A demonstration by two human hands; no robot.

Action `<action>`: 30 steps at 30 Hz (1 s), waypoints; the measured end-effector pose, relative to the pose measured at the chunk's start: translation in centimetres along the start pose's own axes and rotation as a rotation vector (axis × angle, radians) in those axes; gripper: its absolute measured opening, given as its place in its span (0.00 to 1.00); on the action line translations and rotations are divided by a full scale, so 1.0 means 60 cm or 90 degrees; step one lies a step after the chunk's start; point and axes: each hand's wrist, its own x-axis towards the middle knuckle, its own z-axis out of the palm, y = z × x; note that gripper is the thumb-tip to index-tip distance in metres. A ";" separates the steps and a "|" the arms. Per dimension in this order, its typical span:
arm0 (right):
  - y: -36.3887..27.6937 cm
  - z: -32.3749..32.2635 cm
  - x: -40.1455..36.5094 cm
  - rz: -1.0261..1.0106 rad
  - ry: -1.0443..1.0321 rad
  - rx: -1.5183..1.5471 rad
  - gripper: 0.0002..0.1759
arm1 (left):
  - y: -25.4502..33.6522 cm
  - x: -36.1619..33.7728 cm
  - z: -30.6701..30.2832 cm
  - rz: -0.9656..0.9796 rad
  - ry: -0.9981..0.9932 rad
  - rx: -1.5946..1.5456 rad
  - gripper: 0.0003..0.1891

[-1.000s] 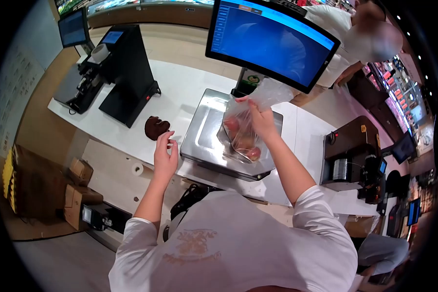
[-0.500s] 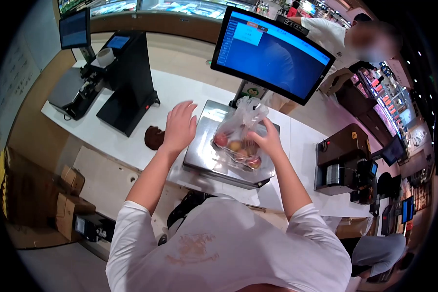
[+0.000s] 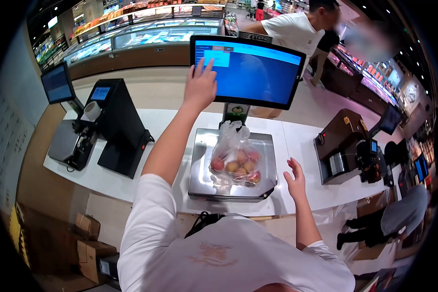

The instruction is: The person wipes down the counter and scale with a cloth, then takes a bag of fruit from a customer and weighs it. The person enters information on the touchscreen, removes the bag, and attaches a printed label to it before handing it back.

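Observation:
A clear plastic bag of reddish-yellow fruit (image 3: 238, 165) rests on the steel plate of a weighing scale (image 3: 203, 168), its gathered top slumped toward the back. Behind the scale a wide touchscreen (image 3: 258, 80) stands on a post, lit blue with a small light window at its upper left. My left hand (image 3: 201, 87) is raised in front of that window, fingers extended and fingertips overlapping it. To the right of the scale, my right hand (image 3: 295, 181) hovers with thumb and fingers apart and nothing in it.
On the left of the white counter (image 3: 175, 126) stand a black machine (image 3: 121, 129) and another scale with a screen (image 3: 57, 82). A brown machine (image 3: 343, 146) occupies the right. Beyond the touchscreen is a person in white (image 3: 292, 34); another person (image 3: 404, 211) bends at lower right.
My left hand has gone from beside the scale up to the touchscreen. My right hand has let go of the bag and moved right. The view has tilted up.

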 end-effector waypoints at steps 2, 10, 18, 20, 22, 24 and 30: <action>-0.004 -0.013 -0.017 0.032 0.027 -0.022 0.35 | 0.005 -0.038 -0.018 -0.091 0.117 -0.169 0.11; 0.076 -0.038 -0.068 0.092 0.160 -0.071 0.12 | 0.070 -0.305 0.017 -0.237 -0.267 -0.739 0.47; 0.156 0.014 -0.205 0.079 0.065 -0.122 0.10 | 0.167 -0.248 0.029 -0.179 -0.256 -0.763 0.35; 0.161 0.029 -0.210 0.082 0.066 -0.122 0.11 | 0.168 -0.250 0.042 -0.296 -0.327 -0.780 0.26; 0.164 0.042 -0.213 0.081 0.073 -0.105 0.12 | 0.189 -0.235 0.041 -0.424 -0.308 -0.858 0.19; 0.162 0.047 -0.213 0.091 0.084 -0.087 0.13 | 0.218 -0.215 0.042 -0.521 -0.175 -0.995 0.16; 0.194 0.068 -0.199 -0.028 0.104 -0.100 0.14 | 0.264 -0.145 -0.005 -0.667 -0.017 -1.133 0.20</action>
